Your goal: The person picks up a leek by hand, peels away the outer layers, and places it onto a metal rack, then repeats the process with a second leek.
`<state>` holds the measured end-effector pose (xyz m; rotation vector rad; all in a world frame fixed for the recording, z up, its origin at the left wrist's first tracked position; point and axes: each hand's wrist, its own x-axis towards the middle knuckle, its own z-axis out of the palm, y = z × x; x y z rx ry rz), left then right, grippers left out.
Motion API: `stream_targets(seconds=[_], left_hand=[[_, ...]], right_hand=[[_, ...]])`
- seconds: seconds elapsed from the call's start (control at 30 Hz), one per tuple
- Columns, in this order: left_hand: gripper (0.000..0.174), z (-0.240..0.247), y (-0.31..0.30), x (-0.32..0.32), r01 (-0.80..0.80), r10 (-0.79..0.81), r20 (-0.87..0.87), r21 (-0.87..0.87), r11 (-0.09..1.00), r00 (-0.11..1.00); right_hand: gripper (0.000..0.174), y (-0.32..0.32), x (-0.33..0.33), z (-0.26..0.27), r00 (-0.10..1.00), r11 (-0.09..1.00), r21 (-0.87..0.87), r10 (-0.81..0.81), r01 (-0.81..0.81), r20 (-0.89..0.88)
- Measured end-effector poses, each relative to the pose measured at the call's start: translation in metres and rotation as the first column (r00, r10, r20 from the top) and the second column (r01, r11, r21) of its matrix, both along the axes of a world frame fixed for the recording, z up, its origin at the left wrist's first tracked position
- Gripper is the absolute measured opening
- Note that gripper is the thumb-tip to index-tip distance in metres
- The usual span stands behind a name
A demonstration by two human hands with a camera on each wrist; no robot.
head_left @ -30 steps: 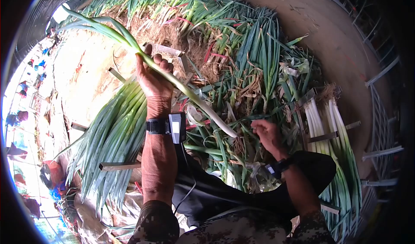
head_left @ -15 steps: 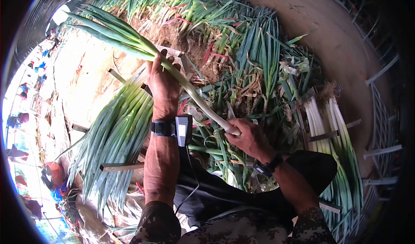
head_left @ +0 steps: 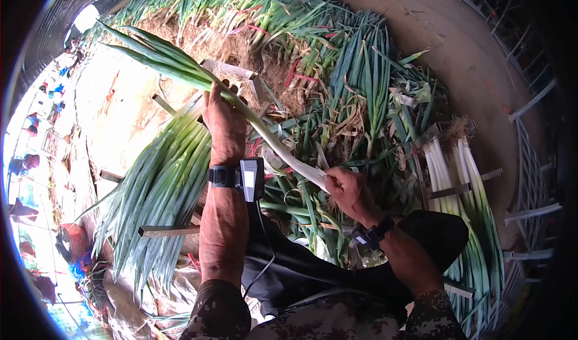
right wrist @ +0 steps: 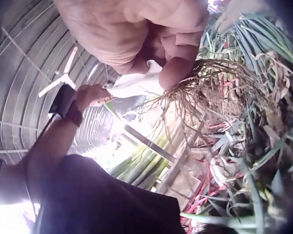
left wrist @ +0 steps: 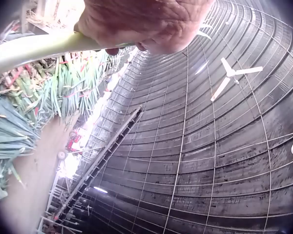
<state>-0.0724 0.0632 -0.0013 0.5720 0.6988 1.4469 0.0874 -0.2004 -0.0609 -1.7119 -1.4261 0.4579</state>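
A long green onion (head_left: 265, 132) runs from dark green leaves at the upper left to a white stalk near the middle. My left hand (head_left: 224, 118) grips it where the leaves begin; the pale stalk (left wrist: 34, 46) passes under my fingers in the left wrist view. My right hand (head_left: 348, 190) grips the white root end, and its stringy roots (right wrist: 205, 92) hang out below my fingers (right wrist: 178, 68) in the right wrist view.
A trimmed bundle of onions (head_left: 159, 189) lies in a metal frame (head_left: 165, 230) at the left. Another frame (head_left: 448, 189) at the right holds white-stalked onions (head_left: 466, 177). A loose heap of onions (head_left: 337, 81) lies ahead, bare ground (head_left: 457, 45) beyond. My knee (head_left: 337, 274) is below.
My right hand came from the heap to the white root end and took hold of it. My left hand shifted slightly right, swinging the leaves with it.
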Motion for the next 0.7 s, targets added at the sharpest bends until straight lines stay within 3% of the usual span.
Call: stream_targets(seconds=[0.1, 0.2, 0.3, 0.37, 0.43, 0.53, 0.6, 0.7], left_hand=[[0.027, 0.009, -0.005, -0.001, 0.093, -0.088, 0.116, -0.034, 0.995, 0.989], [0.037, 0.01, -0.001, -0.003, 0.206, -0.213, 0.268, 0.053, 0.977, 0.94], [0.04, 0.015, -0.006, -0.005, 0.285, -0.304, 0.338, 0.104, 0.953, 0.891], [0.041, 0.022, -0.017, -0.001, 0.32, -0.333, 0.354, 0.095, 0.942, 0.874], [0.043, 0.015, -0.022, 0.006, 0.323, -0.352, 0.315, 0.141, 0.936, 0.881], [0.05, 0.021, -0.023, 0.004, 0.354, -0.416, 0.34, 0.231, 0.906, 0.843], [0.048, 0.029, -0.022, -0.005, 0.36, -0.427, 0.258, 0.271, 0.893, 0.867], [0.054, 0.037, -0.028, -0.003, 0.335, -0.359, 0.219, 0.142, 0.932, 0.907]], right_hand=[[0.016, -0.002, 0.0, -0.009, 0.997, 0.997, -0.069, -0.045, 0.041, -0.066], [0.023, -0.005, 0.009, -0.032, 0.949, 0.978, -0.198, -0.127, 0.07, -0.289], [0.019, -0.013, 0.027, -0.042, 0.852, 0.881, -0.474, -0.252, 0.006, -0.459], [0.017, -0.016, 0.029, -0.048, 0.956, 0.914, -0.394, -0.194, 0.096, -0.218], [0.013, -0.022, 0.037, -0.077, 0.987, 0.955, -0.254, -0.159, 0.154, 0.002], [0.016, -0.051, 0.068, -0.105, 0.95, 0.816, -0.55, 0.005, 0.177, 0.313], [0.018, -0.088, 0.087, -0.129, 0.965, 0.872, -0.463, -0.038, 0.158, 0.258], [0.034, -0.072, 0.084, -0.106, 0.999, 0.911, -0.412, -0.034, 0.039, 0.019]])
